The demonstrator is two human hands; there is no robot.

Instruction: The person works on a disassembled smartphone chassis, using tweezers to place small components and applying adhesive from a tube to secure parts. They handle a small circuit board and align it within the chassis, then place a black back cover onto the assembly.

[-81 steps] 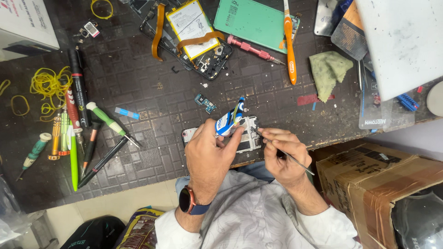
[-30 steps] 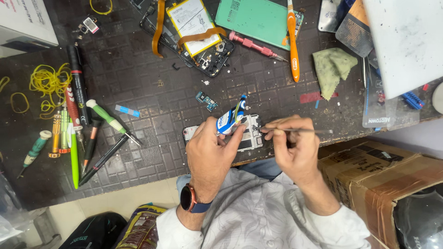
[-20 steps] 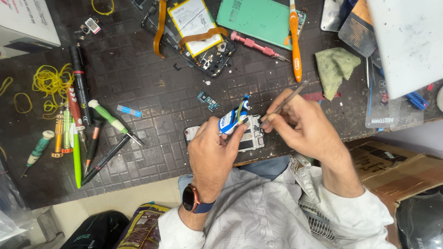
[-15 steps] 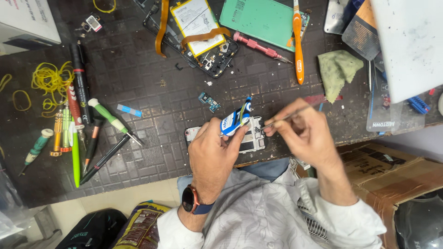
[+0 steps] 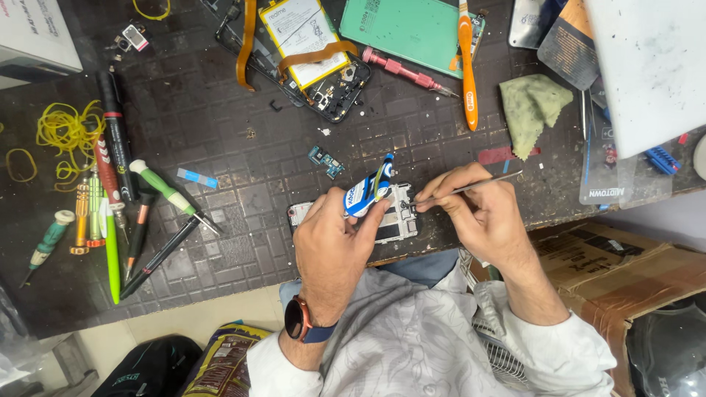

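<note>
Blue-and-white small tube (image 5: 365, 195) — pinched in the left hand (image 5: 332, 250), knuckles up, over the white phone frame (image 5: 393, 217) at the dark gridded mat's (image 5: 220, 169) near edge. Right hand (image 5: 482, 217) grips thin metal tweezers (image 5: 463, 190), tip on the frame — lower than half a second ago.

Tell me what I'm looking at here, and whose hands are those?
This picture comes from a camera worn on a person's head, looking down at their own two hands over a dark work mat. The left hand holds a small blue-and-white tube over an opened phone frame. The right hand pinches thin metal tweezers. Around them lie screwdrivers and pens, yellow rubber bands, another opened phone with its battery, a green phone back cover and a green cloth.
</note>
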